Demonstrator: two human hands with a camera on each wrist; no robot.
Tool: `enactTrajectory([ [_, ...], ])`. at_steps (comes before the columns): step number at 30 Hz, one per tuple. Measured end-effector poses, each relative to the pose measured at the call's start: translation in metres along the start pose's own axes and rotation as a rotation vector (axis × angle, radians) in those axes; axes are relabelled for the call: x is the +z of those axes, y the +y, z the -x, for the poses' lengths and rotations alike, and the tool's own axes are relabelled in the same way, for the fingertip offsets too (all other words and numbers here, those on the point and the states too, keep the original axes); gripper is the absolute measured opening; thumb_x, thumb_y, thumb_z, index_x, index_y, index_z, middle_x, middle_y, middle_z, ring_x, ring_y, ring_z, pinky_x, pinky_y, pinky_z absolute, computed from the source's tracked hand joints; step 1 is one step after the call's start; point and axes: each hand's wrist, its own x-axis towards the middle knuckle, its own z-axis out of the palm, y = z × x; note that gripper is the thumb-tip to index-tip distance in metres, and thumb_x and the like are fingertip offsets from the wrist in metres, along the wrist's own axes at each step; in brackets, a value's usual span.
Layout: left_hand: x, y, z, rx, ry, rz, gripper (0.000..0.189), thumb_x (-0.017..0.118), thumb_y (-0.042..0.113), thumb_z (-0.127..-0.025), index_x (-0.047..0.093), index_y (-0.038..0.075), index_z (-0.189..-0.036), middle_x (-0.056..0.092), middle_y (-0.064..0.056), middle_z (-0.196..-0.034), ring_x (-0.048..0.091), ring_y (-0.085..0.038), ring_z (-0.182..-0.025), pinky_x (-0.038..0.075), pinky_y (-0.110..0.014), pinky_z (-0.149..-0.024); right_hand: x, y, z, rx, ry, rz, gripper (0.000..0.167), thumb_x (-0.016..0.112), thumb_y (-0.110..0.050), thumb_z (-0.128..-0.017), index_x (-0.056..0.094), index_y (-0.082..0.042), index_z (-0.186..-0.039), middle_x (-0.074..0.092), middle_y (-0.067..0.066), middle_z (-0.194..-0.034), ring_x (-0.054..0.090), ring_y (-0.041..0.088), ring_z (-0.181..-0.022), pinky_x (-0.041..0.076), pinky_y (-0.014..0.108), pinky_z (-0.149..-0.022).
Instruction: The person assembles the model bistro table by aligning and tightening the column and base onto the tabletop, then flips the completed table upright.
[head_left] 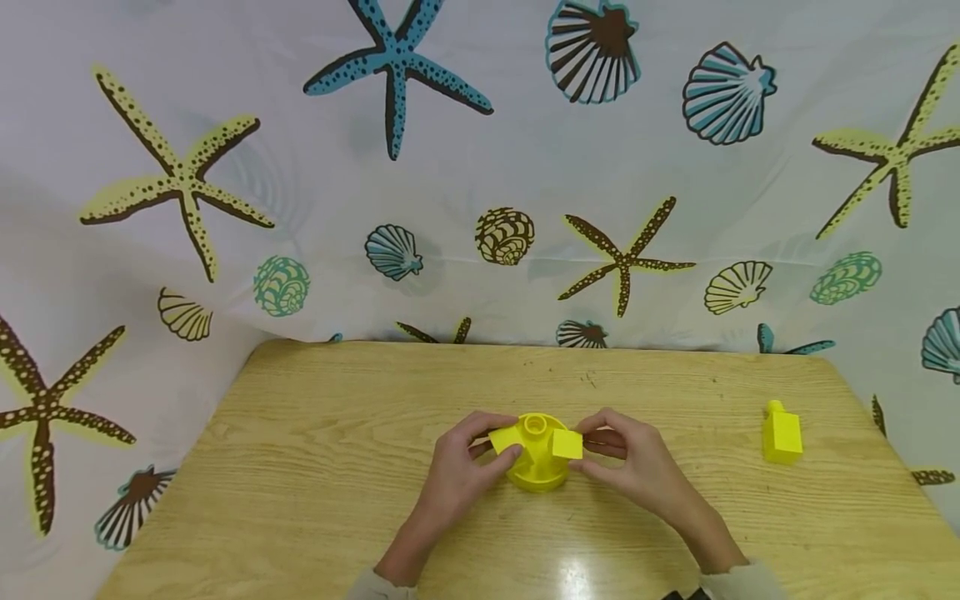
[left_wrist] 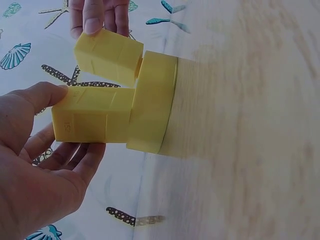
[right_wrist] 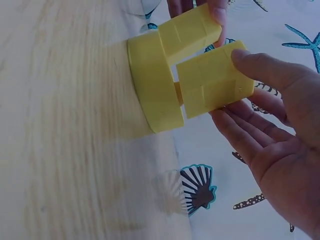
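Note:
A round yellow base [head_left: 538, 482] with a raised ring socket at its far side sits on the wooden table. My left hand [head_left: 467, 462] grips a yellow block [left_wrist: 90, 115] by its upper end, thumb on one side and fingers on the other; its lower end meets the base. In my right hand [head_left: 633, 454] a second yellow block [right_wrist: 215, 80] is pinched between thumb and fingers. It stands tilted over the base's right side, and a narrow peg shows in the small gap beneath it in the right wrist view.
Another yellow block [head_left: 782, 437] with a round peg lies on the table [head_left: 337, 433] toward the right. Behind the table's back edge hangs a white cloth [head_left: 465, 175] printed with starfish and shells, which also runs along both sides.

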Motion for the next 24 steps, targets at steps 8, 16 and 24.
enactTrajectory([
  [8,-0.001,-0.003,0.001,0.015,0.003,-0.014,0.03,0.077,0.01,-0.093,0.073,0.011,-0.122,0.067,-0.009,-0.121,0.065,-0.027,-0.117,0.057,-0.037,-0.097,0.011,0.006,-0.003,-0.043,0.033,0.073,0.038,0.088,-0.017,-0.083,0.068,-0.013,-0.116,0.069,0.001,-0.113,0.071,0.02,-0.098,0.061,0.04,-0.088],
  [16,0.001,0.0,0.0,0.009,0.016,-0.003,0.029,0.078,0.011,-0.093,0.073,0.011,-0.121,0.067,-0.007,-0.12,0.065,-0.026,-0.117,0.057,-0.039,-0.098,0.015,0.004,-0.008,-0.041,-0.029,0.129,0.048,0.083,-0.028,-0.089,0.067,-0.016,-0.133,0.067,-0.006,-0.123,0.066,0.02,-0.11,0.06,0.044,-0.092],
  [24,0.001,0.001,0.001,0.012,0.02,0.03,0.031,0.078,0.009,-0.093,0.072,0.007,-0.123,0.066,-0.009,-0.122,0.064,-0.028,-0.118,0.056,-0.041,-0.099,0.023,0.0,-0.016,0.069,0.029,0.108,0.047,0.089,-0.026,-0.08,0.068,-0.01,-0.119,0.07,0.002,-0.119,0.068,0.024,-0.115,0.057,0.037,-0.096],
])
